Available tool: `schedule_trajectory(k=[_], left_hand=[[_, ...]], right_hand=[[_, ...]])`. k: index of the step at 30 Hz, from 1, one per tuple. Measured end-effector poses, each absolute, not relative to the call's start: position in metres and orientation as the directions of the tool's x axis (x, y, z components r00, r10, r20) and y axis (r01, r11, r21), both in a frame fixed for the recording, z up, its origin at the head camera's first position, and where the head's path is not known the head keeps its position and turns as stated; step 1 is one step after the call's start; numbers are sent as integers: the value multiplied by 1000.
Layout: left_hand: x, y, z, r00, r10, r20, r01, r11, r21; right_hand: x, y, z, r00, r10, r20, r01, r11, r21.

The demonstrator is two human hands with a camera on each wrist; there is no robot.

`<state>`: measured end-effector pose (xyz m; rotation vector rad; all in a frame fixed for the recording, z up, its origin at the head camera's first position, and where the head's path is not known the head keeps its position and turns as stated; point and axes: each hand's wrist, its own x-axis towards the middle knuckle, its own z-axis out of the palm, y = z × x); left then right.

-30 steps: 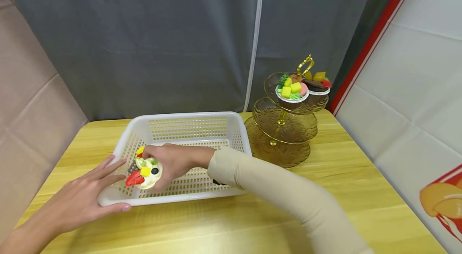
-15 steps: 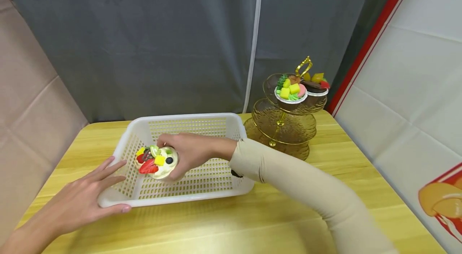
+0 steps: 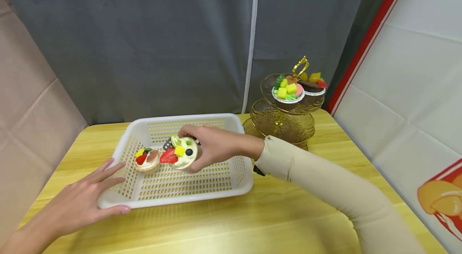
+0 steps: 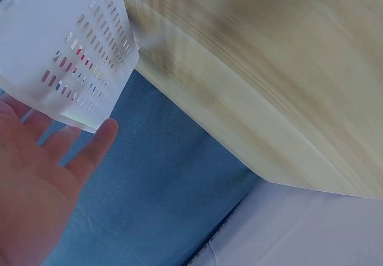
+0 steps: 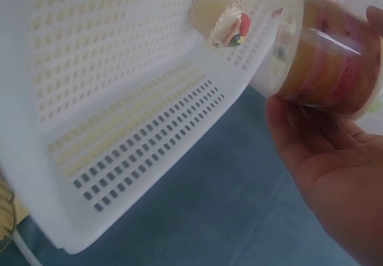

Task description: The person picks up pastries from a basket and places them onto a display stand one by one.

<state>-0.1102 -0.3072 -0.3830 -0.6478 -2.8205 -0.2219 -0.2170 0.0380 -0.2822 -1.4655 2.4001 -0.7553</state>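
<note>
My right hand [image 3: 213, 146] grips a clear dessert cup [image 5: 335, 56] with brown and pink layers, holding it above the white plastic basket [image 3: 187, 198]. Cream, a strawberry slice, a yellow cube and a dark berry top this toy dessert in the head view. A fruit tart [image 3: 147, 162] with white cream sits inside the basket at its left end. At the basket's left front corner, my left hand [image 3: 81, 196] touches the rim with its fingers spread and fairly straight. The left wrist view shows those fingers [image 4: 93, 152] against the basket's wall.
A gold-rimmed tiered stand [image 3: 281, 123] stands to the right of the basket. Its top tier bears a fruit-topped cupcake [image 3: 288, 93] and a chocolate cupcake [image 3: 313, 86]. A grey curtain [image 3: 162, 45] hangs behind the wooden table [image 3: 216, 226].
My right hand has lifted the dessert cup and moved right with it, away from the basket's left end. The fruit tart has come into fuller view. My left hand has stayed put.
</note>
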Motion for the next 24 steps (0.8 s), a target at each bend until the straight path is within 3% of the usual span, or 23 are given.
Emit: schedule_trajectory(k=[10,17,24], left_hand=[[-110,-307,-384,-863,417,283,458,884,91],[-110,-307,-383,-868,414,274,452,888,87],[-109,-307,-383,-873,410,264,445,891,88]], right_hand=[[-215,75,-280,-497,-857,136,-742,338,-579],[-212,105,-288,-594,-790,150,-654,365,-663],[-212,129,-297,-663,-731,159,-616,412,-671]])
